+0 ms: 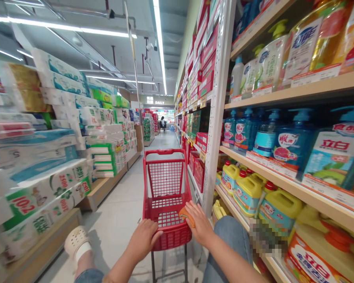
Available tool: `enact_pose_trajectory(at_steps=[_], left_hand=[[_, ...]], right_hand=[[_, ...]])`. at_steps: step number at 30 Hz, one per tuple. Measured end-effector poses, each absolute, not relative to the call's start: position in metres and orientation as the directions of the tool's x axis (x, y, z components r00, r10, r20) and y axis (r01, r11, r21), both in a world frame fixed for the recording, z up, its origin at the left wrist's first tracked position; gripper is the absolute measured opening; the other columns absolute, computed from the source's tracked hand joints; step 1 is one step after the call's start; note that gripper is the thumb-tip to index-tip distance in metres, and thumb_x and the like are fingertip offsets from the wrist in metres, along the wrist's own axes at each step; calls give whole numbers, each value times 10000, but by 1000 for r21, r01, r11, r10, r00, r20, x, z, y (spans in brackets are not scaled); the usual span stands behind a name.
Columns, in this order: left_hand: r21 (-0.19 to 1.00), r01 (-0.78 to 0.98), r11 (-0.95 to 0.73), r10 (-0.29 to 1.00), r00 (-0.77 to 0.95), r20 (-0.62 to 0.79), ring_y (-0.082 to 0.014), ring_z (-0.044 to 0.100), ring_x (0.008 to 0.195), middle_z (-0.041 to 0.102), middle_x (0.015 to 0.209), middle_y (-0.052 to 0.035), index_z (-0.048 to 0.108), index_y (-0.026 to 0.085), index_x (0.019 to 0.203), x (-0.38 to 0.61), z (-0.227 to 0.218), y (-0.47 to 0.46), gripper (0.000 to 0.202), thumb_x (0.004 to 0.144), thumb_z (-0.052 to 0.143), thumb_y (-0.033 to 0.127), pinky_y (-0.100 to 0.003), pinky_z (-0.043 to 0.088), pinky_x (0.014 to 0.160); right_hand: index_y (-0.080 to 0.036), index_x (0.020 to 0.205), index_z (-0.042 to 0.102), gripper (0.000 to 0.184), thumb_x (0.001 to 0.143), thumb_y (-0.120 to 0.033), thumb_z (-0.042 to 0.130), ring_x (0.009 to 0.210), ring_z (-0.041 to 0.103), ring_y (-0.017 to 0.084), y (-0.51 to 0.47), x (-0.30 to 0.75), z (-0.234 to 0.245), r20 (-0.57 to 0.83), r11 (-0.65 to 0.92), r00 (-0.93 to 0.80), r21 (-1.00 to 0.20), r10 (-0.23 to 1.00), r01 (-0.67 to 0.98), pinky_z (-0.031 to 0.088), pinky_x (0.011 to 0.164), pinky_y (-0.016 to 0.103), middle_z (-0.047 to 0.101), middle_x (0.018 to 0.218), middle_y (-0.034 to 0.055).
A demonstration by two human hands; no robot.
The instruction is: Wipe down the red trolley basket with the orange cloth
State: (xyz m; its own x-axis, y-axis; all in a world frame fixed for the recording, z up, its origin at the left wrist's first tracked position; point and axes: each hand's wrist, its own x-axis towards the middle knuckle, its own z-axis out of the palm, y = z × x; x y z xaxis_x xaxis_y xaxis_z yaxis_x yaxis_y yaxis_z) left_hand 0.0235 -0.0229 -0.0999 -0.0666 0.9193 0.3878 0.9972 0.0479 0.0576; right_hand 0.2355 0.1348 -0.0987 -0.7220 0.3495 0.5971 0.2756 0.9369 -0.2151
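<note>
A red plastic shopping trolley stands in front of me, its mesh basket showing no goods. My left hand curls over the trolley's near rim. My right hand lies on the rim to the right, with a small orange item pressed under its fingers. What that item is, I cannot tell. Below the hands, a denim-clad knee shows on the right, and a foot in a white clog on the left.
Shelves of bottled dish detergent and yellow jugs line the right side. Stacked paper-towel packs fill the left. A pale tiled aisle runs ahead, with a seated person far off.
</note>
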Motion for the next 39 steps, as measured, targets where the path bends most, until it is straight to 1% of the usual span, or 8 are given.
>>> enact_pose_trajectory(at_steps=[7,12,17,21,24,29,35,39], left_hand=[[-22,990,140,904,-119,410,-208,541,744,629,777,-45,568,194,798,37,-104,-9,336,950,332,379,-355,338,719],[-9,997,-83,911,80,405,-183,522,829,607,815,-16,557,208,788,20,-90,-18,333,940,356,426,-380,335,891],[-2,1000,-12,900,12,437,-189,492,854,603,810,-27,577,200,791,34,-90,-4,323,947,348,366,-414,289,967],[3,996,-85,920,77,385,-193,486,847,602,834,-38,581,201,809,40,-85,6,347,947,328,396,-381,326,886],[-10,987,-158,916,151,372,-193,471,870,584,876,-37,568,204,833,26,-76,7,388,914,348,514,-367,322,888],[-27,994,-108,912,110,394,-204,458,896,577,911,-46,574,207,900,28,-76,24,431,901,327,560,-388,298,918],[11,999,-38,894,29,447,-216,472,913,595,924,-61,584,195,933,31,-81,43,432,898,346,554,-391,303,905],[31,994,101,881,-104,461,-219,488,937,608,934,-68,591,195,914,18,-75,48,448,896,339,566,-410,275,946]], right_hand=[[-164,1395,401,475,926,-239,423,1368,298,254,124,204,-131,740,875,-502,-246,448,417,325,1085,518,447,1413,98],[-194,1336,484,412,935,-269,421,1303,413,237,149,216,-126,676,881,-573,-281,463,381,328,1089,496,535,1338,74],[-149,1343,478,431,954,-300,369,1342,346,272,133,196,-125,647,797,-480,-384,592,466,279,1095,552,501,1364,118],[-220,1411,383,467,953,-312,394,1355,328,230,115,193,-131,661,887,-591,-338,462,314,275,1113,505,446,1418,72],[-236,1398,403,446,959,-315,385,1333,368,219,132,203,-127,632,885,-619,-346,466,312,279,1111,502,480,1392,61],[-189,1362,460,437,961,-326,357,1340,352,265,144,193,-127,611,771,-475,-448,633,452,270,1096,549,483,1384,99],[-213,1420,365,466,970,-331,355,1357,324,224,130,202,-132,623,858,-590,-368,514,358,255,1120,501,429,1431,67],[-222,1406,396,460,967,-351,348,1342,351,253,144,207,-127,618,813,-532,-384,579,439,260,1104,533,450,1413,82]])
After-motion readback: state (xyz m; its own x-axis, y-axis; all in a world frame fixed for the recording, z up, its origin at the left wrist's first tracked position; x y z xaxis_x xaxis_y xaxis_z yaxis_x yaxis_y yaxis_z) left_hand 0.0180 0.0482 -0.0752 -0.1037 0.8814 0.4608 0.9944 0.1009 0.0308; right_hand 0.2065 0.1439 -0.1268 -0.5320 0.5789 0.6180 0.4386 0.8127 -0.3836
